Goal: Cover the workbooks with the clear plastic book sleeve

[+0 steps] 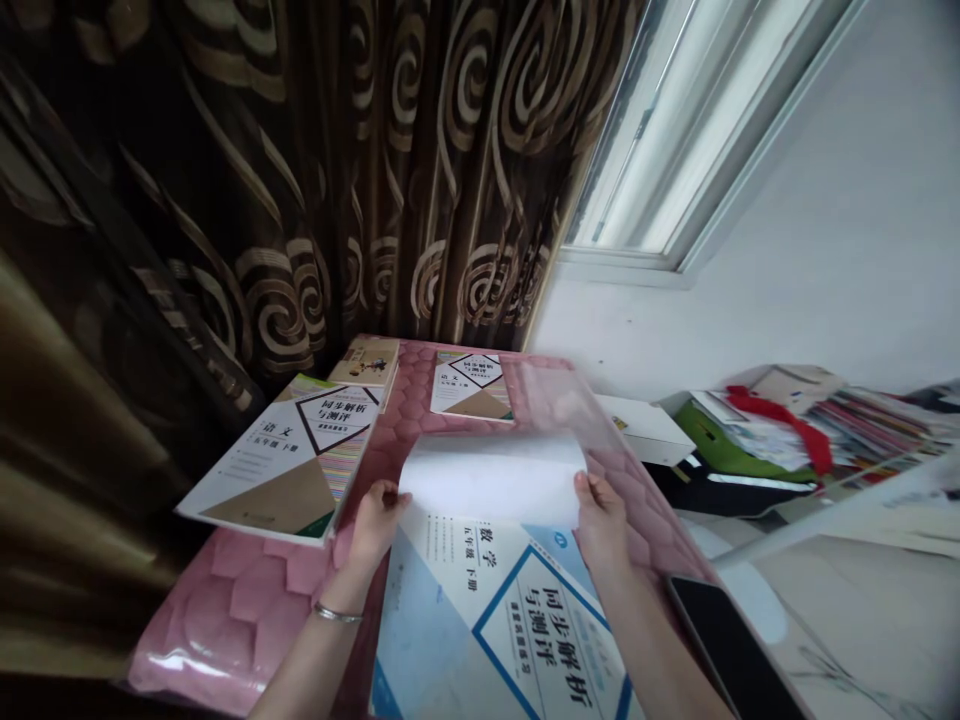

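Here, my left hand (pixel 377 520) pinches the left edge of a white sheet (pixel 495 480), fingers curled onto its corner, and my right hand (pixel 600 520) grips the right edge the same way, thumb on top. I hold the sheet curved upward between the two hands, its near part bowed over the top of a blue-and-white maths workbook (pixel 502 620) that lies flat just under my wrists, printed title facing away from me. A thin bangle (pixel 336 613) sits on my left wrist.

The workbook rests on a pink quilted table cover (pixel 247 590). To the left of my left hand, close by, lies a larger workbook with a brown corner (pixel 289 455), and behind it a small tan booklet (pixel 365 362). Past the sheet, farther up the table, lies another workbook (pixel 471 385) of the same design. A dark phone (pixel 731 650) lies to the right of my right forearm. A brown swirl-patterned curtain (pixel 315 170) hangs behind the table, and a window (pixel 697 130) shows to the right of it, above a cluttered pile of books and papers (pixel 810 425).
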Tool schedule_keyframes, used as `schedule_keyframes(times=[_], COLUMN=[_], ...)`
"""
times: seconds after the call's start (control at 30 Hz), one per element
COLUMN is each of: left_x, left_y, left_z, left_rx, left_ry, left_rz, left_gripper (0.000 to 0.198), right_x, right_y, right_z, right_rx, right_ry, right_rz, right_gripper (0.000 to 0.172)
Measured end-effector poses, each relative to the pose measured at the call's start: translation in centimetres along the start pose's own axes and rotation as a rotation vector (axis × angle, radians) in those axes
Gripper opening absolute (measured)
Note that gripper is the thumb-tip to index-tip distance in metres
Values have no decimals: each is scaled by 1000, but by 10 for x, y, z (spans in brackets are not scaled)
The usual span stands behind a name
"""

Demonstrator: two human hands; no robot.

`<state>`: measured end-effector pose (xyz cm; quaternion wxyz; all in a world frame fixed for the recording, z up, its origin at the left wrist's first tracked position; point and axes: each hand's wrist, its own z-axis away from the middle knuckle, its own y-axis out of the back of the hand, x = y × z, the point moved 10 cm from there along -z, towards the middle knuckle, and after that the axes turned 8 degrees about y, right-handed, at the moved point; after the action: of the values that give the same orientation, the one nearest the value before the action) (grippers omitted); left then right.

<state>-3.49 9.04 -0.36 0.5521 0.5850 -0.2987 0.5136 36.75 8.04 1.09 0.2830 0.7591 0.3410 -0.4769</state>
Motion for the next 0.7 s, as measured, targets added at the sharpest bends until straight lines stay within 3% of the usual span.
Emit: schedule_keyframes(times=[0.13, 0.33, 0.57, 0.7], left_x=[7, 0, 3, 8], left_y=[1, -6, -13, -16], left_z=[-5, -15, -16, -14], left_rx=[63, 147, 165, 186], left_ry=[-40, 41, 50, 54], left_rz=[-99, -272, -442, -523], left_gripper=[13, 5, 9, 15], right_x=[9, 24, 43, 42], right_y=[-6, -11, 2, 7], right_z=[-5, -13, -2, 8], right_rx=[-22, -79, -127, -188], right_ry=[-65, -102, -132, -104], right_rz=[-31, 122, 194, 215], right_gripper=[46, 50, 47, 42])
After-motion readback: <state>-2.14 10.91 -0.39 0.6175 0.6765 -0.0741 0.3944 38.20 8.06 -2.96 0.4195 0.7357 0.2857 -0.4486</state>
